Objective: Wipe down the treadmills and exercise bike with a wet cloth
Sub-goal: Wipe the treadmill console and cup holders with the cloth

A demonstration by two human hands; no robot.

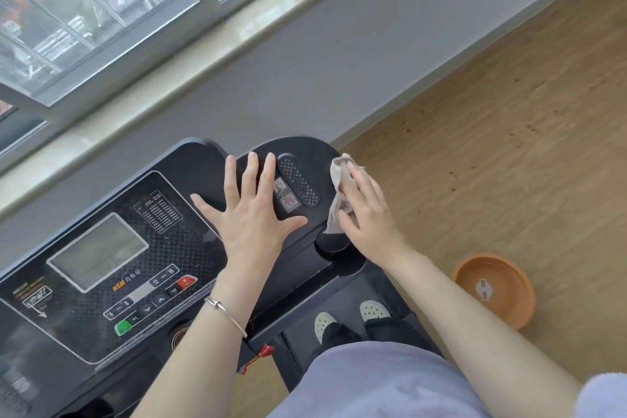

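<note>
Treadmill console (176,241) ran off-frame past my splayed, flat-resting left hand (252,214); my straight-fingered right hand (368,214) pressed the half-hidden cloth (339,180).

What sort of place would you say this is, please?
Probably a small gym or home exercise room: a treadmill console with a display stands beside a window, on a wood-look floor, and the right hand presses a cloth on it.
</note>
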